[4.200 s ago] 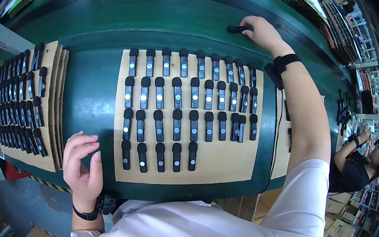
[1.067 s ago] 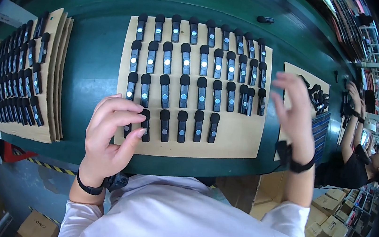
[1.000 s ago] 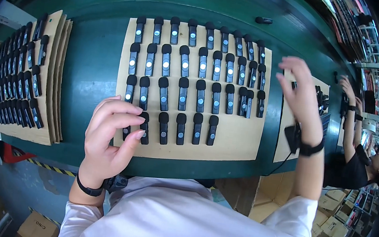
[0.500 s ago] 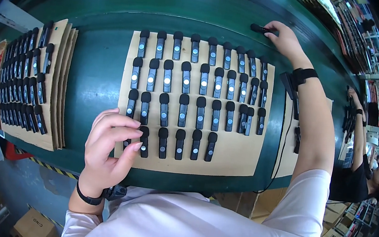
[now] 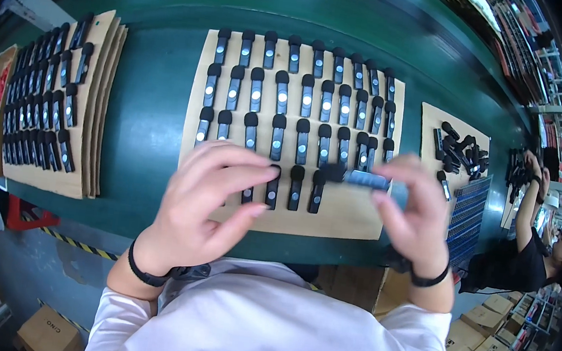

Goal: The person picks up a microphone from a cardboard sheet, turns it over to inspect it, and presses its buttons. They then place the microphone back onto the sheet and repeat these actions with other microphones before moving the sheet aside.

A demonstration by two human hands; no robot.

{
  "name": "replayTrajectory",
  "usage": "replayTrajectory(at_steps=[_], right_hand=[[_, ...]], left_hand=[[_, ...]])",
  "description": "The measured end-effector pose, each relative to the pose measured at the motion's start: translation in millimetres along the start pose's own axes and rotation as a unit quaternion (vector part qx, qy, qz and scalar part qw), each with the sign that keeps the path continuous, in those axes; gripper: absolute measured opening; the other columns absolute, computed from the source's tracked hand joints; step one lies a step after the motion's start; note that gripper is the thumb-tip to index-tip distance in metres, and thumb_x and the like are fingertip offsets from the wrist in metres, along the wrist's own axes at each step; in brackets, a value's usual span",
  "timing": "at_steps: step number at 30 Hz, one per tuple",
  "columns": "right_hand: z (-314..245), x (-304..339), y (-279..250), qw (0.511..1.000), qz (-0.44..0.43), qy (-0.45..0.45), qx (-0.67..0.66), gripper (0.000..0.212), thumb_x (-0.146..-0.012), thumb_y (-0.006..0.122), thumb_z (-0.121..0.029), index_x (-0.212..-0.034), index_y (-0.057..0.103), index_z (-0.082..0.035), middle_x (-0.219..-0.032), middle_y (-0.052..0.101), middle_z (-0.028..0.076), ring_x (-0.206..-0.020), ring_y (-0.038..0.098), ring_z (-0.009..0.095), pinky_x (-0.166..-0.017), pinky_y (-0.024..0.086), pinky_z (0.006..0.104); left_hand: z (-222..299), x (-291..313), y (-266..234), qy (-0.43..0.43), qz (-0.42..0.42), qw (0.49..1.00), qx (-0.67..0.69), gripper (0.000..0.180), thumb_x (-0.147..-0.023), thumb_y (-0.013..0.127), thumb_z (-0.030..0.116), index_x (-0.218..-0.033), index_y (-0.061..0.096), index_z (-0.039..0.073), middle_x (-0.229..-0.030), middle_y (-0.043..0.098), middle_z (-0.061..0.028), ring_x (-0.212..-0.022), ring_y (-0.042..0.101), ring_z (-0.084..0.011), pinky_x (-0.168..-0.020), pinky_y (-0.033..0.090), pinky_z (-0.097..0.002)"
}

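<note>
Rows of small black clip-on microphones (image 5: pixel 307 94) with foam tips lie on a cardboard sheet (image 5: pixel 349 222) in front of me. My right hand (image 5: pixel 420 217), blurred by motion, grips one microphone (image 5: pixel 365 179) between thumb and fingers. It is tipped sideways over the sheet's right part, its foam end pointing left. My left hand (image 5: pixel 201 201) hovers over the sheet's lower left with thumb and fingers apart, holding nothing. Its fingertips come close to a microphone (image 5: pixel 271 192) in the nearest row, and the hand hides others there.
At left, stacked cardboard sheets (image 5: pixel 100 125) carry more microphones, beside a box (image 5: pixel 1 67) with red contents. To the right, loose microphones (image 5: pixel 463 152) lie heaped on another cardboard sheet (image 5: pixel 436 115), near a blue grid-like tray (image 5: pixel 469 213). A co-worker (image 5: pixel 531 248) in black reaches over the table's far right.
My right hand has come back from the far right of the table, bringing the microphone over the sheet. My left hand has shifted right along the nearest row.
</note>
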State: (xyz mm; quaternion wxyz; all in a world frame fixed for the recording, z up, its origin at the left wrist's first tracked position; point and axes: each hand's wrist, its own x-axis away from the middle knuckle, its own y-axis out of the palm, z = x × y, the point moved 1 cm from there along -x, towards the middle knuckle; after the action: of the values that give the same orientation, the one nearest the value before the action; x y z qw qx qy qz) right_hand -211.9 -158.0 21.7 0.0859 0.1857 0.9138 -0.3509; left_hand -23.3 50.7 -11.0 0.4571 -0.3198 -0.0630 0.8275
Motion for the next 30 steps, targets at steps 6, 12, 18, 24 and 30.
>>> replayTrajectory(at_steps=[6,12,18,24,30], right_hand=[[-27,18,49,0.994,0.059,-0.048,-0.075,0.03,-0.077,0.073,0.004,-0.106,0.065,0.003,-0.091,0.066,0.012,-0.077,0.062,0.022,-0.069,0.048,0.0318],[-30,23,67,0.988,0.091,-0.04,-0.114,0.03,-0.078,0.075,0.003,-0.106,0.065,0.003,-0.09,0.066,0.013,-0.077,0.062,0.022,-0.069,0.048,0.0315],[-32,25,70,0.987,0.095,-0.042,-0.122,0.03,-0.078,0.075,0.003,-0.107,0.065,0.003,-0.09,0.065,0.012,-0.077,0.061,0.022,-0.069,0.048,0.0313],[-29,23,73,0.987,0.097,-0.04,-0.125,0.031,-0.078,0.075,0.003,-0.107,0.065,0.003,-0.09,0.065,0.013,-0.078,0.061,0.023,-0.069,0.048,0.0318],[-23,26,80,0.982,0.105,-0.053,-0.151,0.029,-0.078,0.072,0.005,-0.105,0.065,0.002,-0.097,0.064,0.014,-0.085,0.062,0.025,-0.073,0.049,0.0328]], left_hand=[[13,2,16,0.019,-0.06,0.998,0.029,0.036,-0.074,0.078,0.007,-0.107,0.066,0.002,-0.098,0.067,-0.0121,-0.09,0.064,-0.0302,-0.094,0.046,-0.0471],[12,11,16,0.059,-0.036,0.997,0.033,0.03,-0.075,0.078,0.008,-0.101,0.066,0.0,-0.092,0.069,-0.0112,-0.084,0.065,-0.0279,-0.094,0.046,-0.0508],[14,12,14,0.063,-0.04,0.997,0.035,0.027,-0.075,0.077,0.007,-0.098,0.066,0.001,-0.089,0.068,-0.01,-0.079,0.064,-0.0257,-0.094,0.046,-0.051],[9,11,15,0.058,-0.042,0.997,0.04,0.025,-0.076,0.077,0.008,-0.098,0.066,0.001,-0.089,0.068,-0.0096,-0.08,0.064,-0.0251,-0.096,0.045,-0.0508],[12,8,17,0.044,-0.043,0.997,0.036,0.024,-0.076,0.076,0.009,-0.097,0.067,0.002,-0.09,0.068,-0.0089,-0.082,0.064,-0.0256,-0.097,0.044,-0.0503]])
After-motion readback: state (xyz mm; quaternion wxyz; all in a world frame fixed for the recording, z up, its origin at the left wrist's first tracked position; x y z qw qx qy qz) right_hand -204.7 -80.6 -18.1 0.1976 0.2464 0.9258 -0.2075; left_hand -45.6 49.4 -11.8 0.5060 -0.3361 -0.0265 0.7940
